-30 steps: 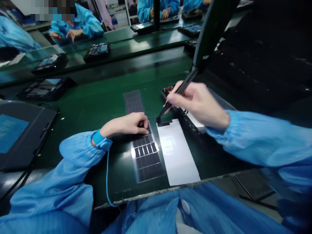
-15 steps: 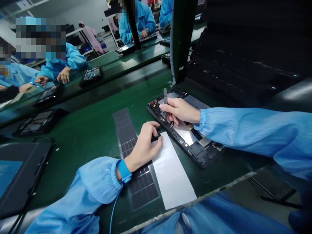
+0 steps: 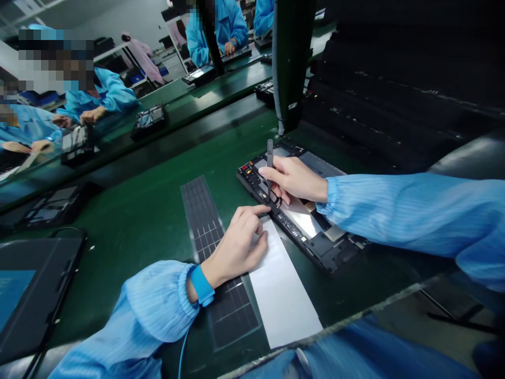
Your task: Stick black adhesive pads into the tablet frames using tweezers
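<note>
my right hand (image 3: 294,180) is holding black tweezers (image 3: 270,163) in a narrow pinch, with the tips pointing down into the edge of an open tablet (image 3: 327,247). the tablet lies right under my right hand and just past my left hand, and i can see its small parts inside. my left hand (image 3: 236,248) is bent and close to the tablet, and my pointing finger reaches out to its edge, near the tweezer tips. i cannot tell if my left fingertips (image 3: 265,208) hold something small. under my left hand lie a dark grid sheet (image 3: 201,216) and a white paper strip (image 3: 282,310), side by side on the green table (image 3: 138,173). a blue wrist strap (image 3: 201,285) is on my left wrist, and a blue wire (image 3: 181,352) hangs from it. a dark tablet (image 3: 35,295) lies far off to the left of my left hand.
</note>
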The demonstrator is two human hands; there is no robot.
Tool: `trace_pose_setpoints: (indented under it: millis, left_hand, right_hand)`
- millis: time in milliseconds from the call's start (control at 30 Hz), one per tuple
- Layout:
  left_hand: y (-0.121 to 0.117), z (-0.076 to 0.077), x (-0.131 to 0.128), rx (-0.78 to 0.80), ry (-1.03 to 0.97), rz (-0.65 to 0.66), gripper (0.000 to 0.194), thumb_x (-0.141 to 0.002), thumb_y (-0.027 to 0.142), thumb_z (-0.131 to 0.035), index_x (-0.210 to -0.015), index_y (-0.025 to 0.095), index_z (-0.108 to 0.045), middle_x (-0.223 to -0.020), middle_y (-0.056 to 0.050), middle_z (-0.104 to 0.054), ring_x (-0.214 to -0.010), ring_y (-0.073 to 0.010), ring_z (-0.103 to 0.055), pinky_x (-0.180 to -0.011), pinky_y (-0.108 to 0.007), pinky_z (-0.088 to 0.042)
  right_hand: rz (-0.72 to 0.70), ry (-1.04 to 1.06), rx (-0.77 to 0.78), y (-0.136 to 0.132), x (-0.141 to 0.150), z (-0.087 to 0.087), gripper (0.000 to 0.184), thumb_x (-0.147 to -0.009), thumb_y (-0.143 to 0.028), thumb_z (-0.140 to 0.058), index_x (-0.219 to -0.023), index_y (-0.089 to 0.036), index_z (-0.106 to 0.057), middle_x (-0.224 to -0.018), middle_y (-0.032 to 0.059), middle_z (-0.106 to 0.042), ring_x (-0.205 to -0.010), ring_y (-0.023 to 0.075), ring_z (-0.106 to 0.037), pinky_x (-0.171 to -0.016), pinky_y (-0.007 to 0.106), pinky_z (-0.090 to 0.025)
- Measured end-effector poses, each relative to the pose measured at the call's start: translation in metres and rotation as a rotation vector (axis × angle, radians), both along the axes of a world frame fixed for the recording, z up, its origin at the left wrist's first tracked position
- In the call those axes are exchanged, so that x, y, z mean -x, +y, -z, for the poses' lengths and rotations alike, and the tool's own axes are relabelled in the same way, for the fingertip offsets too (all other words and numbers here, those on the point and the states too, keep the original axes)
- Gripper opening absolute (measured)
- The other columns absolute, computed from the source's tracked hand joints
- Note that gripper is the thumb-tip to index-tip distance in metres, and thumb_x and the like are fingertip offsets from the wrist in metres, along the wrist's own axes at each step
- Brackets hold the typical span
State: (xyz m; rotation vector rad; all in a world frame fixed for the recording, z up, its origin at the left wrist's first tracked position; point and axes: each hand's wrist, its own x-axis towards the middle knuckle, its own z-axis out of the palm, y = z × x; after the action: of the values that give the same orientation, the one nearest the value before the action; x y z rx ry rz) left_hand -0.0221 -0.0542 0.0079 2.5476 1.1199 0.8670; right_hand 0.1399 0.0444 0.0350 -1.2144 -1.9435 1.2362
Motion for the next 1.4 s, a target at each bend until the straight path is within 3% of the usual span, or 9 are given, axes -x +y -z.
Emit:
trace_pose_setpoints:
  millis: [233, 433, 633, 833, 933, 1133, 1267, 1400]
  left_hand:
    - [0.0, -0.005, -0.002, 0.023, 0.142, 0.086, 0.018, -0.076, 0.001, -0.039, -0.073, 0.019, -0.034, -0.115, -0.01, -0.057, -0.096, -0.0193, -0.046, -0.082, -0.037, -0.043]
    - [-0.002, -0.004, -0.002, 0.015, 0.214, 0.069, 0.017, -0.077, 0.002, -0.038, -0.075, 0.019, -0.034, -0.119, -0.012, -0.054, -0.1, -0.022, -0.048, -0.081, -0.039, -0.043]
    - [0.0, -0.001, -0.005, -0.032, 0.262, -0.028, 0.01, -0.079, 0.009, -0.041, -0.079, 0.018, -0.037, -0.13, -0.017, -0.044, -0.108, -0.0262, -0.044, -0.085, -0.043, -0.043]
    - [-0.006, -0.003, -0.011, -0.095, 0.336, 0.099, 0.013, -0.072, 0.004, -0.04, -0.076, 0.017, -0.04, -0.116, -0.019, -0.054, -0.092, -0.0241, -0.05, -0.076, -0.04, -0.046]
    - [-0.008, -0.005, -0.009, -0.087, 0.298, 0.14, 0.014, -0.073, 0.003, -0.041, -0.077, 0.017, -0.039, -0.118, -0.016, -0.054, -0.098, -0.024, -0.049, -0.081, -0.04, -0.046]
    - [-0.009, 0.0, -0.006, 0.002, 0.118, 0.001, 0.012, -0.077, 0.006, -0.042, -0.08, 0.017, -0.037, -0.124, -0.02, -0.047, -0.118, -0.0249, -0.041, -0.093, -0.044, -0.043]
    - [-0.024, 0.003, -0.018, 0.2, 0.014, -0.048, 0.015, -0.076, 0.014, -0.047, -0.09, 0.017, -0.041, -0.116, -0.018, -0.05, -0.126, -0.027, -0.035, -0.1, -0.048, -0.04]
    - [-0.04, -0.012, -0.032, 0.35, -0.03, -0.049, 0.026, -0.075, 0.017, -0.051, -0.099, 0.015, -0.043, -0.107, -0.016, -0.054, -0.127, -0.0278, -0.036, -0.105, -0.048, -0.036]
  right_hand:
    - [0.007, -0.031, -0.056, -0.001, 0.0, 0.001, 0.023, -0.09, -0.028, -0.041, -0.07, -0.018, -0.037, -0.042, -0.0044, -0.049, -0.028, 0.0091, -0.047, -0.027, 0.018, -0.032]
    - [0.0, -0.028, -0.151, -0.003, 0.0, 0.002, 0.02, -0.089, -0.027, -0.041, -0.072, -0.018, -0.039, -0.042, -0.0051, -0.049, -0.028, 0.0085, -0.046, -0.028, 0.018, -0.034]
    - [0.016, 0.08, -0.032, -0.003, 0.001, 0.003, 0.019, -0.089, -0.029, -0.042, -0.074, -0.019, -0.036, -0.044, -0.0055, -0.049, -0.028, 0.0084, -0.046, -0.027, 0.019, -0.033]
    - [0.029, 0.133, 0.059, -0.001, 0.001, 0.004, 0.021, -0.09, -0.028, -0.043, -0.073, -0.019, -0.035, -0.041, -0.0074, -0.047, -0.027, 0.0068, -0.044, -0.027, 0.016, -0.031]
    - [0.029, 0.17, 0.079, 0.001, 0.002, 0.006, 0.019, -0.09, -0.028, -0.043, -0.075, -0.018, -0.036, -0.041, -0.008, -0.047, -0.027, 0.0066, -0.043, -0.027, 0.016, -0.032]
    - [0.017, 0.227, 0.096, 0.005, 0.001, 0.009, 0.022, -0.089, -0.031, -0.045, -0.074, -0.019, -0.035, -0.04, -0.008, -0.046, -0.026, 0.0073, -0.043, -0.026, 0.016, -0.034]
    - [0.011, 0.23, 0.125, 0.004, 0.003, 0.01, 0.02, -0.09, -0.03, -0.044, -0.074, -0.019, -0.036, -0.04, -0.0077, -0.045, -0.026, 0.0076, -0.042, -0.027, 0.018, -0.035]
    - [0.002, 0.23, 0.112, 0.004, 0.003, 0.008, 0.022, -0.086, -0.035, -0.048, -0.074, -0.018, -0.04, -0.041, -0.0067, -0.046, -0.028, 0.0079, -0.043, -0.028, 0.018, -0.035]
